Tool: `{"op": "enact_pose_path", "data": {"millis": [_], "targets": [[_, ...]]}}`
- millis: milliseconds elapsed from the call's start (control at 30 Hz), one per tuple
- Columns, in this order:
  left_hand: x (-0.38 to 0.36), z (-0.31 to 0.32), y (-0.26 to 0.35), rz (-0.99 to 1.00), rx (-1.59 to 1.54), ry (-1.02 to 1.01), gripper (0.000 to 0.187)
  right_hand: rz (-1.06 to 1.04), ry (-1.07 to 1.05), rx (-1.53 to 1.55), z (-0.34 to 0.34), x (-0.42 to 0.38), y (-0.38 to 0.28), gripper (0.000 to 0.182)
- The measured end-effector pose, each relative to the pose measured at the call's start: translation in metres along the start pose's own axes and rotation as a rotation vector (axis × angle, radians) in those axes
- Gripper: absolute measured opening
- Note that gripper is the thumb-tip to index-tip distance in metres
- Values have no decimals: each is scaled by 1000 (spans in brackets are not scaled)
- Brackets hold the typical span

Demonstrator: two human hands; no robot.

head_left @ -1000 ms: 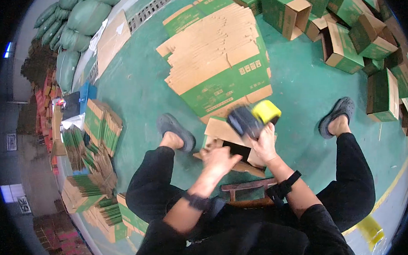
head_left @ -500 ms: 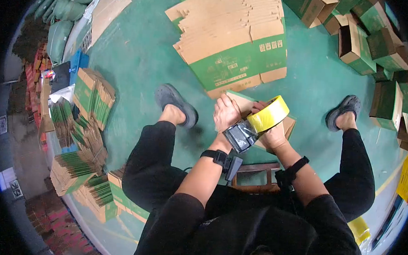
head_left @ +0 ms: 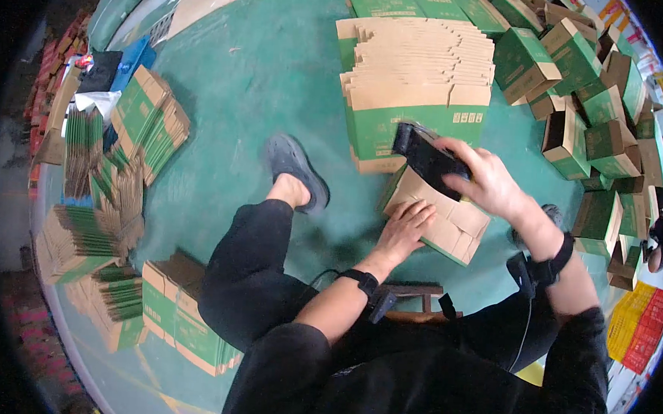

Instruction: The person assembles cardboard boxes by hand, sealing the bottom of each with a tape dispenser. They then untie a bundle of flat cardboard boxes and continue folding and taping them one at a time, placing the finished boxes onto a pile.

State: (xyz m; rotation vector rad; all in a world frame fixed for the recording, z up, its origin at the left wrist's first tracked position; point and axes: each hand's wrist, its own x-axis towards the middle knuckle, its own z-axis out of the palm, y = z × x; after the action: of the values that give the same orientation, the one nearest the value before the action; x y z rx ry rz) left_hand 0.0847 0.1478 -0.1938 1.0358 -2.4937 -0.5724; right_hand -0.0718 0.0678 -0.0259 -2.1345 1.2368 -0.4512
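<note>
A small cardboard carton [head_left: 454, 227] stands between my legs, its brown flapped face turned up. My left hand [head_left: 405, 227] lies on that face near its left edge, fingers stretched out over the flaps. A black tape dispenser [head_left: 427, 161] is gripped in my right hand [head_left: 484, 177], held over the far end of the carton. The dispenser's roll of tape is mostly hidden from this side. Just beyond the carton lies a fanned stack of flat green-and-brown cartons [head_left: 422, 58].
Many formed cartons [head_left: 567, 141] are piled at the right. Bundles of folded cartons [head_left: 83, 231] lie at the left, with another flat stack [head_left: 183, 319] beside my left leg. A wooden stool [head_left: 417, 294] is beneath me. Yellow and red sheets [head_left: 640, 324] lie far right.
My right hand has lifted and turned the tape dispenser, so its yellow roll no longer shows. The carton now has its flapped face up, with my left hand flat on it. The view has shifted.
</note>
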Motion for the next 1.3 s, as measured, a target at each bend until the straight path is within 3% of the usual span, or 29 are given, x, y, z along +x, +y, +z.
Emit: {"op": "enact_pose_path", "data": {"millis": [133,267,367,467,500,533,600,633,667,700,733,800,833,867,933,1000,1067,1133,1200,1300], "targets": [[-3,2,-2,13,-65,37,68,130,-54,10,29,72,-3,22],[-4,2,-6,-17,-137,65,64,317,-365,-275,86,144,-25,39],[-4,17,-9,-205,-481,140,56,569,-478,-411,131,179,-17,43],[1,18,-9,-114,-257,226,46,569,-621,-435,130,184,-14,41],[-3,16,-13,-54,-232,19,49,593,-672,-430,114,185,-23,40],[-1,14,-13,-37,-151,-37,55,617,-722,-429,99,183,-32,40],[0,8,-11,33,-155,149,59,367,-677,-350,64,136,-8,36],[-1,14,-13,37,-154,144,60,343,-628,-153,36,103,-5,31],[-5,23,-15,34,-150,134,61,301,-428,161,23,45,20,31],[-7,29,-18,62,-161,125,59,399,-347,291,-2,-7,9,36],[-13,40,-21,46,-153,78,57,251,-168,164,5,-71,45,38],[-4,13,-10,105,-60,178,55,506,-281,216,0,-159,65,39],[-5,14,-9,124,-50,133,51,641,-249,327,-6,-186,69,38],[0,13,-7,132,-29,121,51,579,-211,257,-9,-195,67,37],[-4,6,5,53,43,110,53,496,-167,264,-2,-203,74,37],[46,-15,15,-342,282,142,59,382,-55,235,3,-217,96,37],[77,8,-11,-623,388,204,63,438,-149,357,-5,-236,109,37],[94,-6,-3,-1014,8,-232,68,429,-36,431,-21,-270,131,33],[80,6,-13,-908,110,-191,71,484,-158,219,-15,-291,159,32],[87,4,-19,-944,65,-192,74,430,-24,336,43,-247,178,29]]}}
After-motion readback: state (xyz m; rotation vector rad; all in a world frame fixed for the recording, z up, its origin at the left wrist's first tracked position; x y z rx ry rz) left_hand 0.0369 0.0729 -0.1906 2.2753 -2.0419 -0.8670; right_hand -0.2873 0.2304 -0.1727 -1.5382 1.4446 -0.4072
